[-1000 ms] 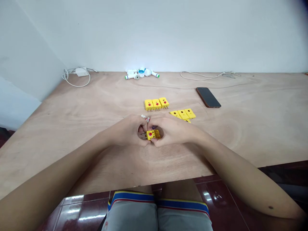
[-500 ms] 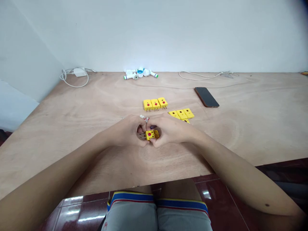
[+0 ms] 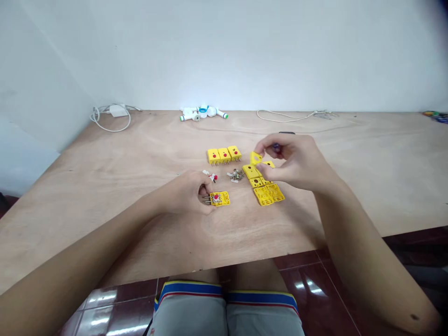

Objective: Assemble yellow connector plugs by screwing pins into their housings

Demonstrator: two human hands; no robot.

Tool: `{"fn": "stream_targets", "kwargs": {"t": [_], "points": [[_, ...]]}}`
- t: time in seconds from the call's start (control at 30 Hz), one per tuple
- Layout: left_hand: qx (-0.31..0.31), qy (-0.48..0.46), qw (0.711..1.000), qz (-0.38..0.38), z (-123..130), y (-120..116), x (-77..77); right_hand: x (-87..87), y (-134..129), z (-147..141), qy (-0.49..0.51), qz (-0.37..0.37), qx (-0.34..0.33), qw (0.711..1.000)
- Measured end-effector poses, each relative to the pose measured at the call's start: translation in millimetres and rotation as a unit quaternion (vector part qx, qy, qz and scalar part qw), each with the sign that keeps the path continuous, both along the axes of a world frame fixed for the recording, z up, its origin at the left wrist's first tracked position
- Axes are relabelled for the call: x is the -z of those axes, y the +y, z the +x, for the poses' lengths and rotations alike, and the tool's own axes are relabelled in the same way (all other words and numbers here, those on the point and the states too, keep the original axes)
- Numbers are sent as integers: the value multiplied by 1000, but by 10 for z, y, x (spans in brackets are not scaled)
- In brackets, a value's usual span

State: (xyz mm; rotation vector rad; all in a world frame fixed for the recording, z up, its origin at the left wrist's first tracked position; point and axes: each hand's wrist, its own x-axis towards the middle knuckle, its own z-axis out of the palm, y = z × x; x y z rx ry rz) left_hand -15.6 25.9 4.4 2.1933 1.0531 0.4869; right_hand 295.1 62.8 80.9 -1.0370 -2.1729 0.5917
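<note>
Since the yellow plug shell (image 3: 255, 158) is light and stiff, right fingers (image 3: 269, 142) clamp its edge while left fingers (image 3: 206, 207) curl beside the opened plug (image 3: 220, 198).

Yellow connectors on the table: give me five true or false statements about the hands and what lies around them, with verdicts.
The right hand pinches a small yellow piece. True.
Both hands are on one connector. False: the left hand is beside a pinned yellow connector; the right hand is raised.
Three red-dotted yellow connectors lie in a row. True.
Metal parts lie at the far edge of the table. False: they lie mid-table.
White pipe fittings lie at the far edge. True.
</note>
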Motion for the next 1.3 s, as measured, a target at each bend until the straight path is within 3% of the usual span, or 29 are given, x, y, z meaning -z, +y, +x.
{"fn": "stream_targets", "kwargs": {"t": [0.17,0.33,0.47,0.83,1.0,1.17,1.23,1.3], "points": [[-6,14,1000,10,-7,6,28,198,-148,604,-89,5,171,981],[-6,28,999,13,5,4,2,514,-155,890,-181,-46,197,962],[-10,24,1000,13,22,0,-27,642,-91,943,-196,-77,182,960],[-10,29,1000,9,-8,20,32,577,-156,880,-158,-97,140,973],[-14,24,1000,6,-29,29,76,452,-145,1039,-118,-27,304,945],[-14,24,1000,9,-30,30,72,423,-188,1166,-123,-67,346,928],[-12,21,1000,16,-29,31,68,439,-222,1182,-57,-88,367,924],[-8,20,1000,22,-25,31,60,433,-245,1203,92,-113,380,913]]}}
